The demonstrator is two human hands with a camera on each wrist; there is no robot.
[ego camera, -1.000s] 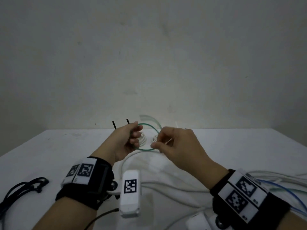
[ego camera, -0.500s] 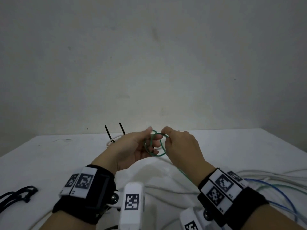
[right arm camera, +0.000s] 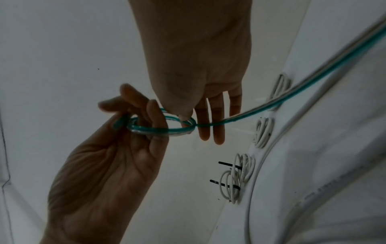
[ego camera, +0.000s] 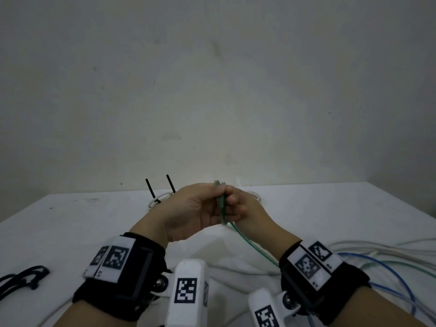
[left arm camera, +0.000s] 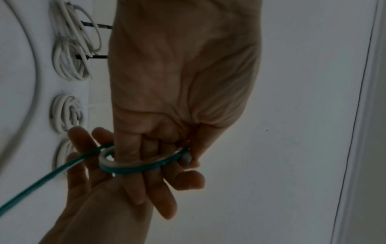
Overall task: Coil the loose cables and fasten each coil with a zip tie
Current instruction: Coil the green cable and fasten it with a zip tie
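Mid-wind on the green cable (ego camera: 222, 208): a small, tight coil raised above the worktop (ego camera: 70, 220), between both hands. Gripped at one side in the left hand (ego camera: 188, 208), with fingers threaded through the loops and the thumb closed against them, probably to keep the turns stacked and stop them springing apart. Caught at the other side by the right hand (ego camera: 245, 208), with the thumb pressed at the crossing where the free tail leaves the coil and the other fingers straight beneath the strand, seemingly to guide the next turn. Trails down and to the right toward the loose cables (ego camera: 377, 260), white, blue and green, not yet wound.

Parked at the far edge, clear of the working space: finished white coils (ego camera: 160, 200), with black zip tie tails (ego camera: 149, 188) sticking up. Near the left wrist: a black bundle (ego camera: 21, 277), perhaps spare zip ties.

No brand or legible writing anywhere. Only black-and-white square markers (ego camera: 186, 290) on the wrist bands and camera housings, with small print beside them too fine to read.
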